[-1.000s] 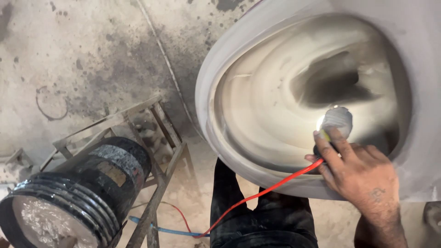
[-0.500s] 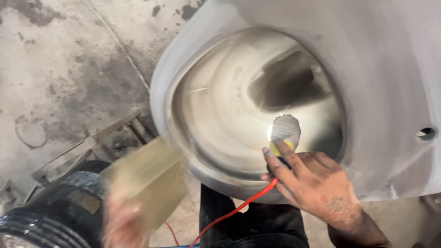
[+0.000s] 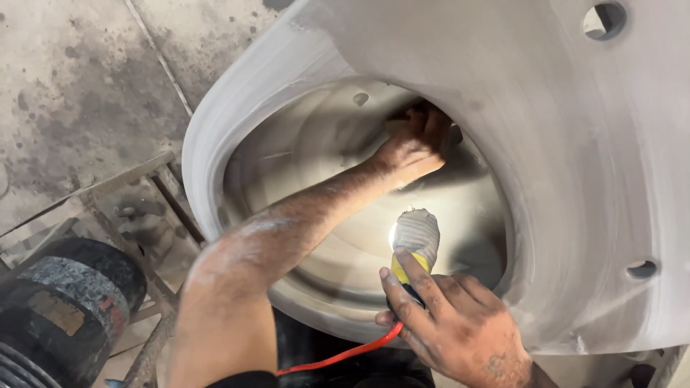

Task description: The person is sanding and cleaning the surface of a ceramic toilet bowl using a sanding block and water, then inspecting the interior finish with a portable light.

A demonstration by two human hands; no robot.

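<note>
Deep inside the bowl (image 3: pixel 302 115), left hand (image 3: pixel 413 147) blurs, grip unreadable; right hand (image 3: pixel 453 327) clasps the lamp (image 3: pixel 415 241).

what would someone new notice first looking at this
The big pale grey unfired toilet bowl fills the upper right. Deep inside it, the left hand presses against the inner wall, while the right hand at the lower rim holds a glowing lamp with a red cord.

Bare forearms dusted w/ pale powder, left hand (image 3: pixel 417 147) & right hand (image 3: pixel 460 330) grimy, black sleeve edge.
</note>
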